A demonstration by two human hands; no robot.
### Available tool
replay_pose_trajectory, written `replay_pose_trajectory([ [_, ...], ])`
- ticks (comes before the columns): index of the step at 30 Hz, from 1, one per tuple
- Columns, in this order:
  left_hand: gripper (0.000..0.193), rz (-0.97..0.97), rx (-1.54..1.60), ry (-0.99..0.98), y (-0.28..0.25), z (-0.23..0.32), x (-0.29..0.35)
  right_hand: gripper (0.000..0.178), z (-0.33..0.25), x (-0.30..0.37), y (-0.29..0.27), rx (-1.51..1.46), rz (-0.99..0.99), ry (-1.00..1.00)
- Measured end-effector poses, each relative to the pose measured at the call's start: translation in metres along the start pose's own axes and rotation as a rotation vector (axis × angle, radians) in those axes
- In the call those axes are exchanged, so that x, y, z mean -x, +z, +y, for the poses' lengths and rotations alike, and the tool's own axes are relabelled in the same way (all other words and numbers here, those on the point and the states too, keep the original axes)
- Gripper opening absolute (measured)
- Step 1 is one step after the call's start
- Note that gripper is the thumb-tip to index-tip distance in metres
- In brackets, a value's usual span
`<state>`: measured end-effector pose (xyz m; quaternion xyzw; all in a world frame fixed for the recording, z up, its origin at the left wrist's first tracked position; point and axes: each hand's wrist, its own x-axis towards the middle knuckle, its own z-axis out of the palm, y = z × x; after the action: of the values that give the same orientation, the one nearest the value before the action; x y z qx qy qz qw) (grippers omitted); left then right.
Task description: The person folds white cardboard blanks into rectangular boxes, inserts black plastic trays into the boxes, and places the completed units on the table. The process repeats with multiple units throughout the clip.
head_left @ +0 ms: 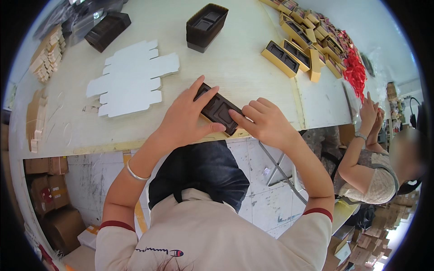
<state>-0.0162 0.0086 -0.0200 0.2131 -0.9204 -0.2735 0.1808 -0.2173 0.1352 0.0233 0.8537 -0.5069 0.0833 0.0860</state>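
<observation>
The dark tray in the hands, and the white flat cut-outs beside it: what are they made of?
The tray looks like thin moulded plastic: dark brown, slightly glossy, with pressed compartments. The cut-outs look like matte white card, flat with die-cut tabs, probably unfolded boxes. Both hands, left and right, grip the tray.

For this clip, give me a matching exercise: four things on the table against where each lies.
Things:
1. dark tray insert
2. white flat carton blanks
3. stack of dark trays
4. gold boxes

Places:
A. far middle of the table
B. left of the hands
C. far right, in rows
D. held by both hands at the near edge

Pairs: 1-D, 2-B, 3-A, 4-C. The left hand and right hand both grip the insert.
</observation>
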Motion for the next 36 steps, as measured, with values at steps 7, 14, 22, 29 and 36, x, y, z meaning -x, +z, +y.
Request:
replay_pose_trajectory([
  [7, 0.078, 0.140, -0.287, 0.154, 0.010, -0.010, -0.001, 0.049, -0.020, 0.006, 0.006, -0.180, 0.162, 0.169],
  [14, 0.091, -0.029, 0.023, 0.188, -0.003, -0.014, -0.003, 0.043, -0.001, 0.003, 0.020, -0.376, 0.155, 0.060],
  [22, 0.099, 0.014, -0.295, 0.187, -0.001, -0.011, 0.004, 0.061, -0.026, 0.004, 0.024, -0.254, 0.163, 0.216],
  [29, 0.079, 0.003, -0.429, 0.148, 0.005, 0.003, 0.020, 0.055, -0.065, 0.001, 0.065, -0.267, 0.311, 0.426],
  [36, 0.069, 0.073, -0.267, 0.250, -0.014, -0.002, 0.033, 0.050, -0.044, 0.010, 0.058, -0.333, 0.239, 0.416],
])
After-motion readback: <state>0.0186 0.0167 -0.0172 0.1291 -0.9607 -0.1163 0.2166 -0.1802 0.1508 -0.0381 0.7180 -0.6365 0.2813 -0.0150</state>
